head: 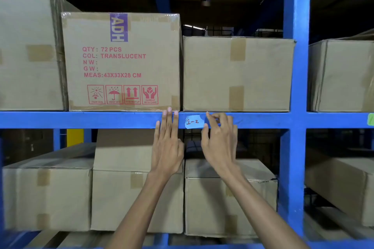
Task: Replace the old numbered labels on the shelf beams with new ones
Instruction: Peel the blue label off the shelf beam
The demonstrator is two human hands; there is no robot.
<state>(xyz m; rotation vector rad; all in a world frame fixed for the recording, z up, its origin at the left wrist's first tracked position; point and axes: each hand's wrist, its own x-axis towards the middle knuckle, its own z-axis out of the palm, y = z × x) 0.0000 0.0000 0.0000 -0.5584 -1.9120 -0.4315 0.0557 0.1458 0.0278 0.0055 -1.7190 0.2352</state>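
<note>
Blue warehouse racking stacked with cardboard cartons (121, 62) is seen, where a pale label (193, 122) marked "1-2" lies on the front of the shelf beam (81, 119), its long axis along the beam. The label's right edge is pinched between thumb and forefinger of the right hand (219, 137), the nearer one. The left hand (167, 141) is laid flat, fingers extended, just left of it. A peel leftward appears likely.

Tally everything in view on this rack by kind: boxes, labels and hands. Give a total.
Cardboard boxes, upper shelf: 4
Cardboard boxes, lower shelf: 4
Labels on the beam: 2, the pale blue "1-2" label and a green label at the right edge
Hands: 2, left hand and right hand
Total: 12
</note>
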